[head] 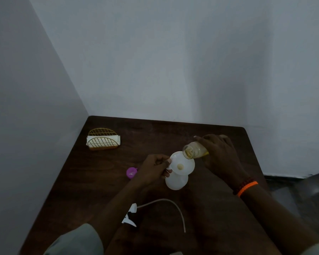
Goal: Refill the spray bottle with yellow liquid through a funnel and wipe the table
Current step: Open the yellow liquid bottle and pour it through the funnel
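Observation:
A white spray bottle [176, 181] stands on the dark wooden table [173, 131] with a white funnel [182, 163] set in its neck. My left hand [153, 170] pinches the funnel's left rim. My right hand [219, 153] grips a clear jar [194, 150] of yellow liquid, tipped with its mouth over the funnel's far edge. A small pool of yellow lies at the funnel's centre. The white spray head [130, 216] with its long tube lies on the table near me.
A gold wire napkin holder [102, 140] with white napkins stands at the far left of the table. A purple lid [131, 173] lies left of my left hand. Walls close in on the left and behind the table.

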